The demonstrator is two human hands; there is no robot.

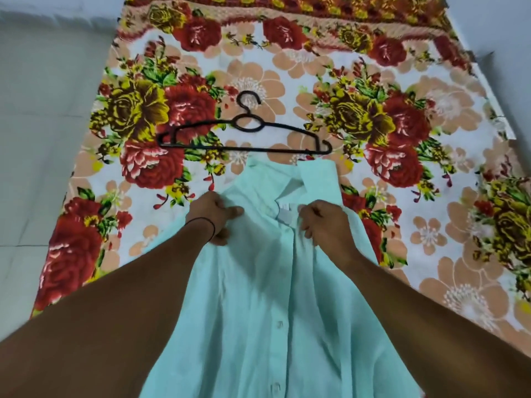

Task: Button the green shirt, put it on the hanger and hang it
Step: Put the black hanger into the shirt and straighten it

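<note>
Green shirt [258,297], judged light, limp and crease-prone, spreads over the floral sheet [359,67] at 6 o'clock of the hanger [244,136], left hand [214,216] and right hand [327,225] each gripping cloth beside the collar, likely the steadiest hold.

Hanger [244,133] flat on floral sheet [431,225], straight ahead, bottom bar just beside collar of green shirt [258,282]; contact unclear. Shirt covers near middle of sheet, between forearms. Open sheet beyond hanger hook and either side of hanger. Wide open sheet right of right hand [324,225]; narrower strip left of left hand [214,218], then tiled floor [43,110].
</note>
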